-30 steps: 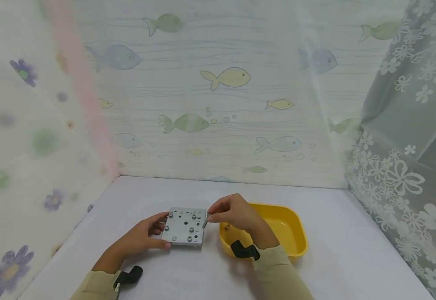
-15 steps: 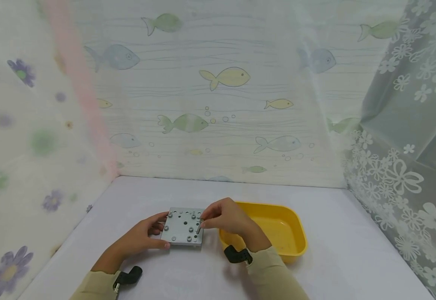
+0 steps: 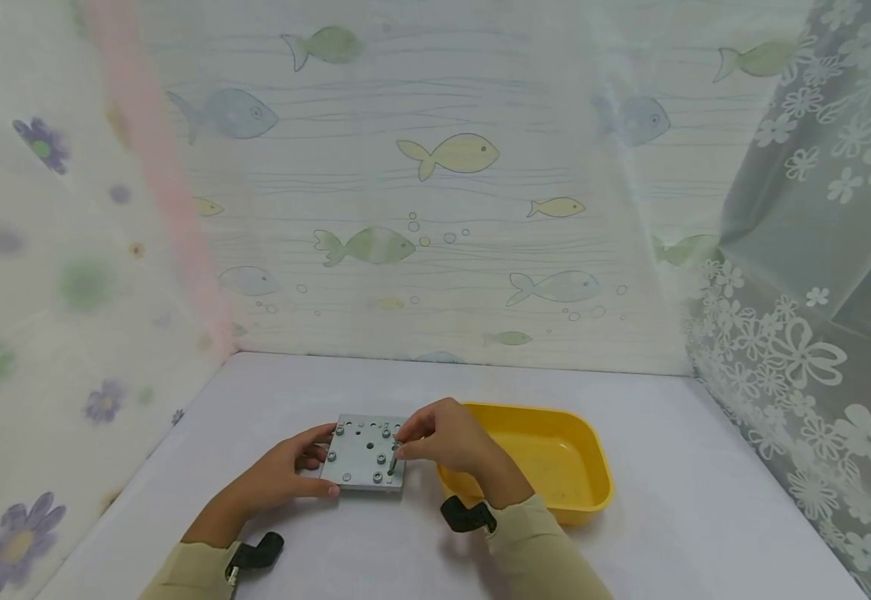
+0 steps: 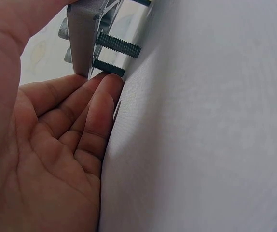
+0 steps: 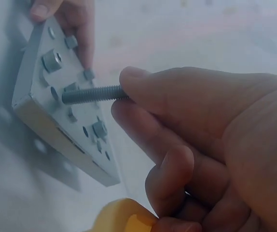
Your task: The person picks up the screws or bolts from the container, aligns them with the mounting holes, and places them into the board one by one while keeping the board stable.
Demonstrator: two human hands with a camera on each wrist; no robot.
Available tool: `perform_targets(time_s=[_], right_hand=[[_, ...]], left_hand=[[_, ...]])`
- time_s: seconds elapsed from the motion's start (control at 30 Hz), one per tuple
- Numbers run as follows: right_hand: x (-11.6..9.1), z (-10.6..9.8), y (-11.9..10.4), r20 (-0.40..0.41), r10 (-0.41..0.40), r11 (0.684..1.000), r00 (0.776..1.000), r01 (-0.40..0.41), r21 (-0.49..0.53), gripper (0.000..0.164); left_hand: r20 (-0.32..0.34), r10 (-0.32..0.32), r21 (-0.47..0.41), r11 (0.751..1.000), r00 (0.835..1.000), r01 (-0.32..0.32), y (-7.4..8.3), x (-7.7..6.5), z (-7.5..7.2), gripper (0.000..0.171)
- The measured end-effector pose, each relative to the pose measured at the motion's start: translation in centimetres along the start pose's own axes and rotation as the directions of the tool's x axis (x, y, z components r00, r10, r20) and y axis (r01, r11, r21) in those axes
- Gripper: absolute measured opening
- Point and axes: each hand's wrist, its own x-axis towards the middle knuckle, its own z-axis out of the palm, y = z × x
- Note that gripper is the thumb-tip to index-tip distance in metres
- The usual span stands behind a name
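A square silver metal plate (image 3: 355, 468) with several socket-head bolts and open holes sits on the table. My left hand (image 3: 285, 473) holds its left side, thumb on the near edge and fingers toward the far left corner. Threaded bolt ends (image 4: 119, 45) stick out from the underside in the left wrist view. Between the thumb and index finger of my right hand (image 3: 456, 443) a bolt (image 5: 92, 94) is pinched, its head hidden by the fingertips. The bolt's threaded tip is at a hole (image 5: 55, 93) near the plate's near right corner; whether it has entered cannot be told.
A yellow plastic tub (image 3: 606, 487) stands just right of the plate, partly behind my right forearm. White cloth covers the table (image 3: 675, 500). Fish-printed curtain (image 3: 450, 250) closes the back, with patterned sheets at both sides.
My right hand has moved left and slightly down with the bolt, from beside the plate's right edge to over its near right corner. The left hand and plate stay put.
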Motion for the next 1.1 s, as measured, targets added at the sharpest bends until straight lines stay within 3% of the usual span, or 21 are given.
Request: perform_targets(time_s=[0.53, 1.1], right_hand=[[-0.4, 0.5, -0.8, 0.011, 0.023, 1.0, 1.0, -0.023, -0.016, 0.009], [-0.7, 1.2, -1.4, 0.006, -0.012, 0.988, 1.0, 0.013, -0.153, 0.009]], left_hand=[[0.009, -0.006, -0.027, 1.0, 1.0, 0.007, -0.5, 0.2, 0.1, 0.101], [0.017, 0.01, -0.038, 0.999, 1.0, -0.009, 0.0, 0.0, -0.1, 0.1]])
